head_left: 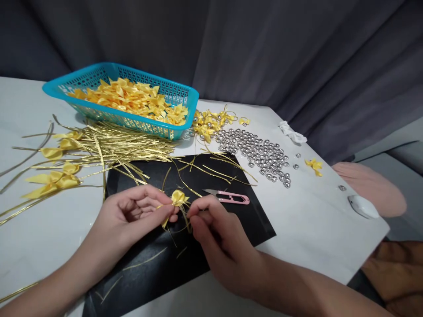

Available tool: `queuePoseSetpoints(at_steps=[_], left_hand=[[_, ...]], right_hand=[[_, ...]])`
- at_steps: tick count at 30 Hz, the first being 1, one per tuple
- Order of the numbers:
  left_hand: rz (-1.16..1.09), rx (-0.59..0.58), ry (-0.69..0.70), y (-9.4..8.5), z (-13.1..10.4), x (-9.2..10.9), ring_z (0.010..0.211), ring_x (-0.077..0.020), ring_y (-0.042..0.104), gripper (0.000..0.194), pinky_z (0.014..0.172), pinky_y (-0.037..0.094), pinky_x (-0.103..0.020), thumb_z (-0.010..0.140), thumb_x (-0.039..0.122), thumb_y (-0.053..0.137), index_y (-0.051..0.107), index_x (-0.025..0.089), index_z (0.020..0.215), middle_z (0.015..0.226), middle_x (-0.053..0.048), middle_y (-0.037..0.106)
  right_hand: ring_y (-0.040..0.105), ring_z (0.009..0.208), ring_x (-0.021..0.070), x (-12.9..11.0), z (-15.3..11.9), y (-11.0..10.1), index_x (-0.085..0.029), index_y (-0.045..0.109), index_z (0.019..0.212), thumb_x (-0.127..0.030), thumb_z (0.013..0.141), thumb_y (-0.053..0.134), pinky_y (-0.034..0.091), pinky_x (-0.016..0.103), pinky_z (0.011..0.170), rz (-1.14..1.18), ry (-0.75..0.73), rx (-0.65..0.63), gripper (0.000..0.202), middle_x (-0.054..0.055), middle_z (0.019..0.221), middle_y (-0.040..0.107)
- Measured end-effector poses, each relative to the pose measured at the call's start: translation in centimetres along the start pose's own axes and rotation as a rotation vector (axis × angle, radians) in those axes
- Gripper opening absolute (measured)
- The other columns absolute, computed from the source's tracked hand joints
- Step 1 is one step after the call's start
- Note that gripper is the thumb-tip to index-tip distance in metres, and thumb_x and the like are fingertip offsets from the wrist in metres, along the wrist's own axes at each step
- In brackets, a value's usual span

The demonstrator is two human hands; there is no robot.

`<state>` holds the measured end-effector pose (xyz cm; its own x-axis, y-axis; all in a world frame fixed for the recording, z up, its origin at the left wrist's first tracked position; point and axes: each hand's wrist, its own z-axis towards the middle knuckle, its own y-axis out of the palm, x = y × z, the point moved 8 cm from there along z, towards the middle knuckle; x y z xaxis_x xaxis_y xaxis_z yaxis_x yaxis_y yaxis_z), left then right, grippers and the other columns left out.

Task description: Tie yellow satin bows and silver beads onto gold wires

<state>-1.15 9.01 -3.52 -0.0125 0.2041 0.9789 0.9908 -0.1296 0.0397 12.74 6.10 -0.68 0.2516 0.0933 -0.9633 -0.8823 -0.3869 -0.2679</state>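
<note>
Between thumb and fingers, my left hand (140,213) pinches a small yellow ribbon bow (179,197) above a black mat (148,281). Thin gold cord (187,219) hangs from the bow toward my right hand (224,244), whose thumb and forefinger are closed on it. The fingertips of that hand partly hide the cord's end. Just beyond my right hand lies a pair of pink-handled thread snips (233,197), blades pointing left. Loose cord scraps are scattered over the mat.
A blue basket (132,118) full of yellow bows stands at the back left, behind a pile of gold cords (128,145). Silver heart-shaped beads (254,152) spread right of it, near tied bows (209,123). A white mouse (362,207) sits near the right edge.
</note>
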Motion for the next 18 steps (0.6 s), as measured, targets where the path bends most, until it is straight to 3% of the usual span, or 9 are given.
queuePoseSetpoints(at_steps=[10, 18], left_hand=[[-0.001, -0.09, -0.004, 0.46, -0.01, 0.05, 0.052, -0.0121, 0.066, 0.007, 0.049, 0.047, -0.013, 0.063, 0.025, 0.076, 0.073, 0.019, 0.064, 0.055, -0.002, 0.07], [-0.018, -0.099, -0.008, 0.32, 0.01, -0.51, 0.054, -0.01, 0.064, 0.011, 0.05, 0.046, -0.013, 0.069, 0.031, 0.075, 0.073, 0.02, 0.066, 0.059, 0.0, 0.071]], right_hand=[[0.026, 0.043, 0.0057, 0.44, -0.02, 0.15, -0.018, 0.048, 0.094, -0.026, 0.098, 0.036, 0.02, 0.021, 0.04, -0.015, 0.011, 0.011, 0.015, -0.008, 0.054, 0.038], [0.021, 0.037, 0.0039, -0.2, -0.16, 0.15, -0.02, 0.044, 0.09, -0.019, 0.094, 0.041, 0.016, 0.019, 0.036, -0.026, -0.01, 0.01, 0.005, -0.011, 0.051, 0.032]])
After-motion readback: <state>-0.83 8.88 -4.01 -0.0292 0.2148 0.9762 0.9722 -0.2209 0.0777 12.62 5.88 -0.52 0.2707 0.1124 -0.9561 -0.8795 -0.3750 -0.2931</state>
